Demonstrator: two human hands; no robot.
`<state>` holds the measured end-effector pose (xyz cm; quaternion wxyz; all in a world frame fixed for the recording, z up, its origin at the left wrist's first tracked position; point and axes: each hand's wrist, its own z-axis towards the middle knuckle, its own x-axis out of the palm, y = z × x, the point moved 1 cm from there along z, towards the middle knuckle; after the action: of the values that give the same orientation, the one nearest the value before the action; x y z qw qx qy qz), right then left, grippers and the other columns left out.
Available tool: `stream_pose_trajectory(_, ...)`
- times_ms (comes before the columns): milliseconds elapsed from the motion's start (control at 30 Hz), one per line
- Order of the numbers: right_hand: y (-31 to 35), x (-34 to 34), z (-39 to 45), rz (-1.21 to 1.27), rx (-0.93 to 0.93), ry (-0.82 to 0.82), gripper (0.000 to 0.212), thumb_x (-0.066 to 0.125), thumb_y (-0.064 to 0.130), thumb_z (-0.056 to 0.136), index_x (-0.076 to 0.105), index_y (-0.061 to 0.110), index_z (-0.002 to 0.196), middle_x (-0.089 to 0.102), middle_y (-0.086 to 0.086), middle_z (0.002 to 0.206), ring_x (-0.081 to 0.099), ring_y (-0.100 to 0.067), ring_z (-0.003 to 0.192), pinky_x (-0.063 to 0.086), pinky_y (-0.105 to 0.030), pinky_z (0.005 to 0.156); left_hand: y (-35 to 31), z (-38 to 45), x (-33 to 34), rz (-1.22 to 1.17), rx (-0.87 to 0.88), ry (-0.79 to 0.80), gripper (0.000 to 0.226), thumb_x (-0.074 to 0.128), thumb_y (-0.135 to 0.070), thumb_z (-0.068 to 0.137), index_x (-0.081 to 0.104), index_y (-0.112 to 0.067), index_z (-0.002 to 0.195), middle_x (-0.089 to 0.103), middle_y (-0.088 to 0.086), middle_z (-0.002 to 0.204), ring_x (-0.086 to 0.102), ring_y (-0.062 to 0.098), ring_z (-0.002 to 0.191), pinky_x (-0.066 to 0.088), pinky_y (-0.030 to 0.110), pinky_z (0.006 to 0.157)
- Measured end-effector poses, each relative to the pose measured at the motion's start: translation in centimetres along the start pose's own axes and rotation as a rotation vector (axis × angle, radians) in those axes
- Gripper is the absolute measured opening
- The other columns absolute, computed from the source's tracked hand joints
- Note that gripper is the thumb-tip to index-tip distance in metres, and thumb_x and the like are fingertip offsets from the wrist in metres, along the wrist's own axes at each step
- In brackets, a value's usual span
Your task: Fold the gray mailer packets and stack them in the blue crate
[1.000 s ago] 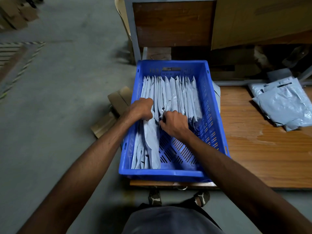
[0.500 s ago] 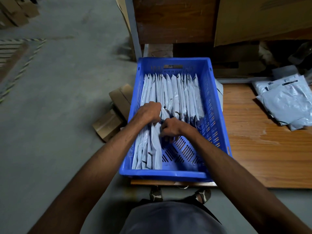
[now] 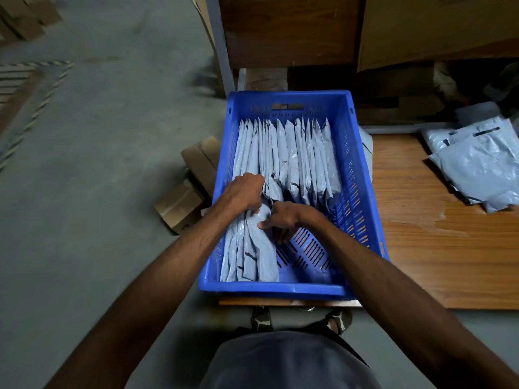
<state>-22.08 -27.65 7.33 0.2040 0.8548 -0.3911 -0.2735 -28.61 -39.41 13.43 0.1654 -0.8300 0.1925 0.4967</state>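
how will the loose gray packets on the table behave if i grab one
Probably floppy: the packets lie wrinkled and slumped across each other. Likely slippery, since the plastic looks glossy. Probably light, being thin and flat on the table.

No text, label, brand or number can be read; the dark strips on the gray mailer packets (image 3: 292, 158) are too small and blurred to make out.

Left hand (image 3: 244, 193) fingertips were buried among packets (image 3: 292, 155). Right hand (image 3: 283, 217) fingers hid behind folded packet (image 3: 259, 248). Loose mailers (image 3: 477, 164) at tabletop's far right were cut by frame edge.
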Motion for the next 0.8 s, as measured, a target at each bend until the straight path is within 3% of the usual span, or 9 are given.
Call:
stream_pose_trajectory(133, 0.2, 0.3, -0.1, 0.021, 0.007, -0.038, 0.045, 0.070, 0.030, 0.101, 0.066, -0.015, 0.101, 0.075, -0.029, 0.089, 0.077, -0.041, 0.085, 0.063, -0.054, 0.085, 0.4, -0.2, -0.6, -0.054, 0.010, -0.026, 0.049, 0.091, -0.022, 0.075, 0.054, -0.013, 0.105, 0.055, 0.008, 0.107, 0.060, 0.031, 0.096, 0.047, 0.040, 0.070)
stream_pose_trajectory(267, 0.2, 0.0, -0.2, 0.010, 0.002, -0.052, 0.040, 0.071, 0.026, 0.100, 0.068, -0.014, 0.099, 0.076, -0.028, 0.089, 0.077, -0.041, 0.085, 0.064, -0.054, 0.083, 0.8, -0.2, -0.9, -0.071, 0.037, -0.099, 0.041, 0.081, -0.012, 0.084, 0.058, -0.008, 0.118, 0.058, 0.013, 0.120, 0.061, 0.035, 0.109, 0.053, 0.044, 0.079)
stream_pose_trajectory(367, 0.0, 0.3, -0.3, 0.038, -0.011, -0.055, 0.031, 0.071, 0.022, 0.100, 0.068, -0.007, 0.090, 0.076, -0.020, 0.080, 0.078, -0.037, 0.080, 0.066, -0.048, 0.077, 0.4, -0.7, -0.1, -0.046, 0.039, -0.098, 0.023, 0.069, -0.004, 0.090, 0.050, -0.007, 0.102, 0.056, 0.017, 0.121, 0.060, 0.036, 0.102, 0.044, 0.041, 0.070)
stream_pose_trajectory(467, 0.0, 0.0, -0.6, -0.062, -0.025, -0.090, 0.034, 0.073, 0.031, 0.099, 0.069, -0.002, 0.095, 0.076, -0.020, 0.091, 0.076, -0.030, 0.076, 0.066, -0.044, 0.075, 0.3, -1.2, -0.3, -0.055, 0.054, -0.134, 0.020, 0.063, -0.002, 0.091, 0.046, -0.010, 0.096, 0.056, 0.018, 0.117, 0.057, 0.035, 0.094, 0.040, 0.041, 0.067)
stream_pose_trajectory(567, 0.2, -1.2, -2.2, -0.380, -0.059, -0.251, 0.045, 0.071, 0.048, 0.096, 0.071, 0.004, 0.101, 0.074, -0.016, 0.101, 0.072, -0.031, 0.089, 0.060, -0.044, 0.082, 0.8, -1.9, -1.0, -0.040, 0.077, -0.243, 0.015, 0.060, -0.006, 0.090, 0.050, -0.011, 0.100, 0.058, 0.016, 0.115, 0.060, 0.041, 0.106, 0.037, 0.041, 0.069)
stream_pose_trajectory(700, 0.5, -2.2, -5.5, -0.580, -0.082, -0.507, 0.036, 0.064, 0.049, 0.100, 0.061, 0.013, 0.104, 0.066, -0.015, 0.114, 0.066, -0.038, 0.104, 0.050, -0.041, 0.079, 1.0, -2.3, -1.1, -0.015, 0.098, -0.355, 0.028, 0.059, -0.014, 0.091, 0.056, -0.011, 0.118, 0.058, 0.015, 0.118, 0.057, 0.038, 0.113, 0.040, 0.044, 0.072)
stream_pose_trajectory(800, 0.0, -3.4, -7.3, -0.615, -0.173, -0.718, 0.025, 0.059, 0.040, 0.101, 0.057, 0.015, 0.106, 0.065, -0.013, 0.111, 0.065, -0.041, 0.102, 0.046, -0.042, 0.074, 0.7, -2.1, -1.2, -0.028, 0.103, -0.377, 0.036, 0.060, -0.020, 0.095, 0.057, -0.012, 0.129, 0.057, 0.014, 0.124, 0.054, 0.037, 0.118, 0.048, 0.047, 0.080)
